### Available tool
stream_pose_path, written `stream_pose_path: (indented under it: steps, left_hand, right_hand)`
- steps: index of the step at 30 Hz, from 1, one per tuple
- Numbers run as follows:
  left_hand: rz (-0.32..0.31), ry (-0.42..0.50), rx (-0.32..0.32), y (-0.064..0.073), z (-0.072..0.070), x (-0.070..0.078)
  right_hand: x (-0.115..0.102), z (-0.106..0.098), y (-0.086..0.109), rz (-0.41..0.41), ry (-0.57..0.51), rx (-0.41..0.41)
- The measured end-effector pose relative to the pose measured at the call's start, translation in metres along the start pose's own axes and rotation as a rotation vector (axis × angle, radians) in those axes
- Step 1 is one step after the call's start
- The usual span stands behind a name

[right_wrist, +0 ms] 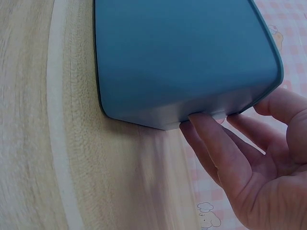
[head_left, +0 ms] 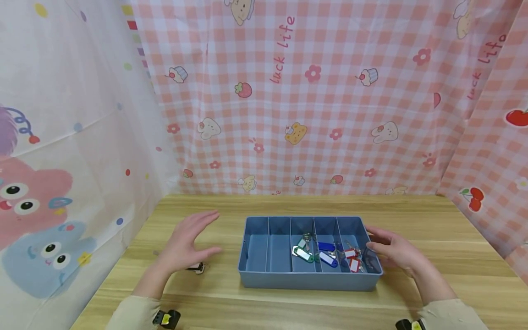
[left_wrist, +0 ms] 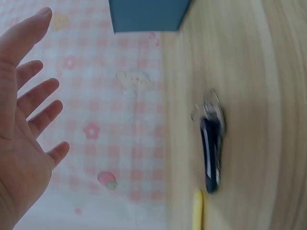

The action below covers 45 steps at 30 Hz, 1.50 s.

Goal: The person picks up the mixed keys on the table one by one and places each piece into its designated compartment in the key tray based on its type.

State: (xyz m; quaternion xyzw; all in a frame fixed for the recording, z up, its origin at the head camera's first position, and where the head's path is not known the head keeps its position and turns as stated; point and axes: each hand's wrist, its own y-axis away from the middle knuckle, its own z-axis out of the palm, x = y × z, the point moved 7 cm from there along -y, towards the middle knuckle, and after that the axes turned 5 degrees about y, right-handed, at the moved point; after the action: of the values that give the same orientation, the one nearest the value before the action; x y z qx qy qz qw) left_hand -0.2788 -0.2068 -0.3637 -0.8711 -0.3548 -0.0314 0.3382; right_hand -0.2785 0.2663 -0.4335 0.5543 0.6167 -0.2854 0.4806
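Observation:
A blue divided tray (head_left: 311,281) stands on the wooden table. Green key tags (head_left: 304,254) with keys lie in its middle compartment, blue key tags (head_left: 327,259) in the one to the right, and red key tags (head_left: 354,264) at the right end. My right hand (head_left: 393,251) touches the tray's right end wall with its fingertips, fingers mostly straight. Left of the tray, my left hand (head_left: 187,243) hovers with spread fingers, holding nothing. Below it lies a dark, slim object with metal rings (left_wrist: 211,148), partly hidden by the hand in the head view.
A yellow stick-like thing (left_wrist: 197,211) lies by the dark object, cut off by the frame edge. The tray's two left compartments show bare floors. A pink checked cloth (head_left: 313,137) hangs behind the table (head_left: 445,256), and a white printed cloth (head_left: 103,137) hangs at left.

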Motion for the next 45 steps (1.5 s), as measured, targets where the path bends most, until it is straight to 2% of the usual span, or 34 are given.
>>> stream_pose_path:
  steps: [6, 10, 18, 23, 27, 33, 45]
  left_hand:
    - [-0.031, 0.018, -0.016, 0.015, -0.004, -0.014]
    - [-0.023, 0.004, -0.041, 0.023, -0.002, -0.019]
    - [-0.031, 0.023, -0.136, 0.037, 0.010, -0.028]
    - [-0.076, 0.062, -0.205, 0.044, 0.018, -0.036]
    - [-0.107, 0.078, -0.256, 0.047, 0.023, -0.042]
    - [-0.117, 0.086, -0.311, 0.050, 0.029, -0.049]
    - [-0.186, 0.064, -0.371, 0.053, 0.036, -0.059]
  right_hand:
    - [0.001, -0.001, -0.001, 0.018, -0.006, 0.002]
    - [0.001, 0.000, -0.002, 0.018, -0.011, 0.003]
    - [0.001, 0.000, -0.001, 0.008, 0.017, 0.008]
    - [0.001, 0.001, -0.001, 0.008, 0.002, 0.006]
    - [0.001, 0.001, 0.000, 0.005, -0.005, 0.006]
    - [0.002, 0.001, -0.001, 0.006, -0.013, 0.001]
    - [0.000, 0.000, -0.001, 0.000, 0.006, 0.009]
